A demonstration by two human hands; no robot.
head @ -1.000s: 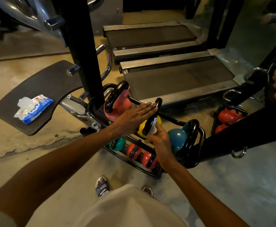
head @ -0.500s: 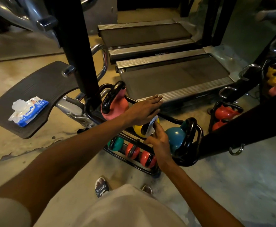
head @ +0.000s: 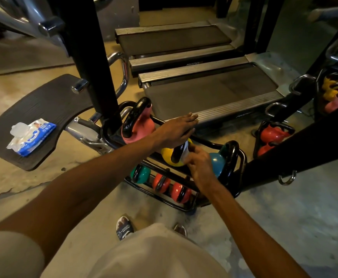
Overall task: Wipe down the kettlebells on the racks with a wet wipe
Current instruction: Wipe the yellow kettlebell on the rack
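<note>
A black two-tier rack (head: 242, 157) on the floor holds a pink kettlebell (head: 142, 127), a yellow kettlebell (head: 167, 155) and a blue kettlebell (head: 217, 163) on its top tier. My left hand (head: 176, 131) lies flat, fingers straight, on top of the yellow kettlebell's black handle. My right hand (head: 199, 165) pinches a white wet wipe (head: 184, 150) against that handle's side. On the lower tier sit a green kettlebell (head: 141, 173) and two red ones (head: 172, 187).
A blue pack of wipes (head: 31, 137) lies on a dark footplate (head: 43, 105) at left. A black upright post (head: 91, 57) rises behind the rack, with two treadmills (head: 210, 93) beyond. More red kettlebells (head: 272, 135) stand at right, behind a dark slanted beam (head: 304, 149). My sandalled feet are below.
My left hand has slid forward over the yellow kettlebell's handle, now covering its top. My right hand with the wipe stays at the handle's side, shifted slightly.
</note>
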